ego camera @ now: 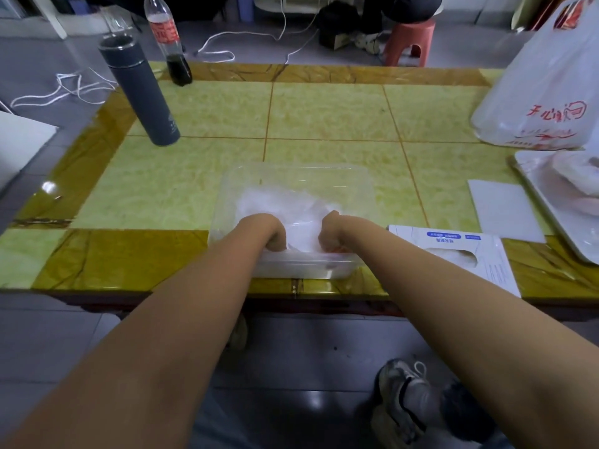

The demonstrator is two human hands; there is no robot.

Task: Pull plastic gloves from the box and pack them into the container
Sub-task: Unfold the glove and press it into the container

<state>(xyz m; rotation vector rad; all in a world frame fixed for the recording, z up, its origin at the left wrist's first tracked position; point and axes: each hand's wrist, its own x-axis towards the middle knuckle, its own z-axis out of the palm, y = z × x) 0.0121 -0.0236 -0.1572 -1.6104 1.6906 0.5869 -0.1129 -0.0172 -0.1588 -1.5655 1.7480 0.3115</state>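
Note:
A clear plastic container [363, 189] stands at the table's near edge, with crumpled clear plastic gloves [275, 205] inside. Both my hands are down in it at its near wall. My left hand [267, 230] bends at the wrist with its fingers pointing down into the gloves. My right hand [330, 233] is curled like a fist over the gloves, fingertips hidden. The flat white glove box [460, 251] with blue print lies right of the container, a glove showing through its oval opening.
A grey thermos [142, 92] and a cola bottle [168, 40] stand at the far left. A white plastic bag [547, 82], a tray [551, 209] and a white sheet [502, 209] occupy the right side. The tiled tabletop [324, 124] lies beyond the container.

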